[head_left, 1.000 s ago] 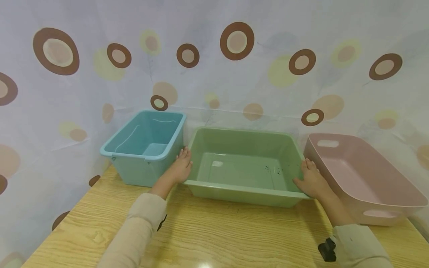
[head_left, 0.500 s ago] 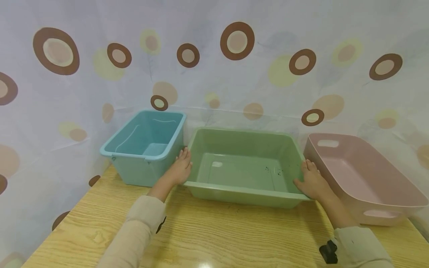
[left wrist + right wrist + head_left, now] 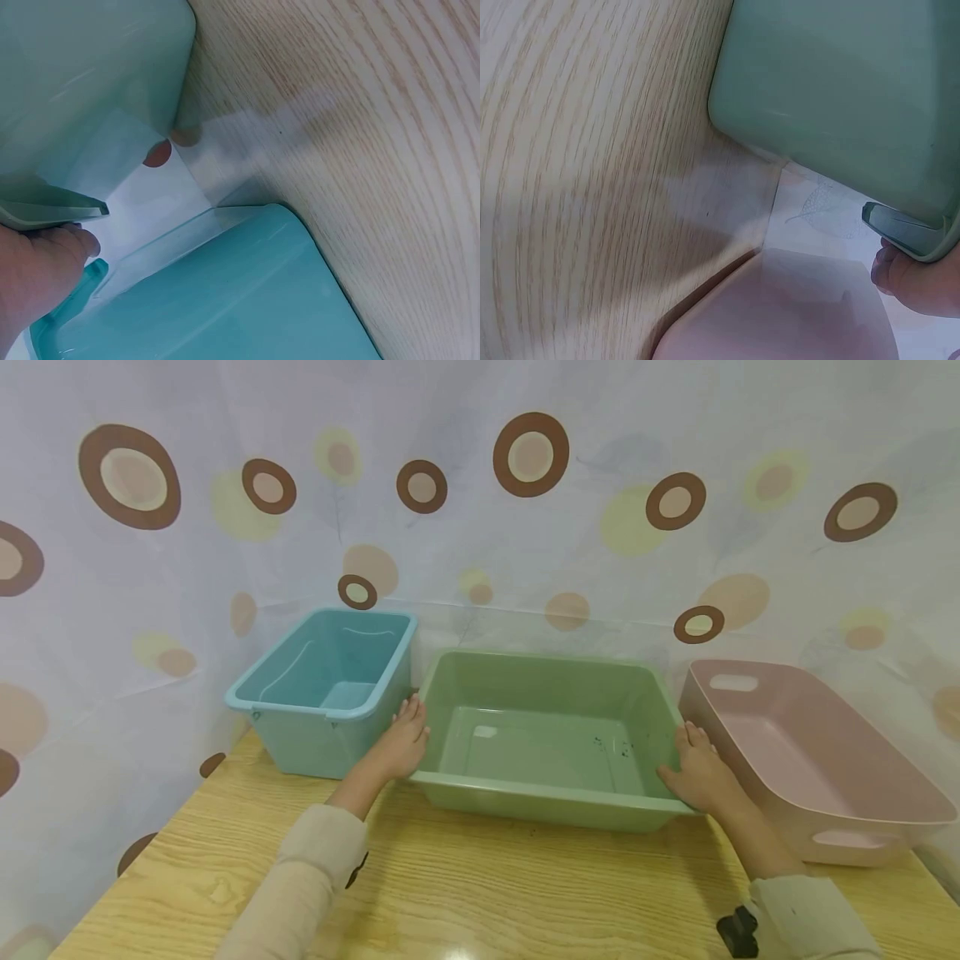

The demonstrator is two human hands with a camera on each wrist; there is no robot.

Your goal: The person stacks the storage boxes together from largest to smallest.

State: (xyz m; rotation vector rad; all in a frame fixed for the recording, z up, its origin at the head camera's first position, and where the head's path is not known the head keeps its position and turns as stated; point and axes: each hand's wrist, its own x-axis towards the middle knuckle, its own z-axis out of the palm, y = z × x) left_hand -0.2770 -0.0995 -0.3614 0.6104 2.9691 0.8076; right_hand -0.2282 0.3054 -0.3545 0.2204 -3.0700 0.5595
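A wide, shallow green plastic bin (image 3: 540, 793) sits on the table between a blue bin and a pink bin. My left hand (image 3: 405, 745) holds its left rim, fingers lying along the edge beside the blue bin (image 3: 300, 735). At the opposite end, my right hand (image 3: 701, 768) grips the right rim, with the thumb on the inner side and the fingers over the edge. Fingertips show at the green rim (image 3: 907, 229) in the right wrist view. The left thumb is mostly hidden. Inside, the green bin shows a pale patch and small dark marks on its floor.
To the right stands the pink bin (image 3: 795, 760) with oval handle holes, close to my right hand. A wood-grain table (image 3: 525, 893) carries all three bins. Behind them hangs a pale curtain (image 3: 480, 527) patterned with circles.
The green bin's front edge has shifted slightly toward me, and both hands have moved with it. The blue and pink bins stay in place.
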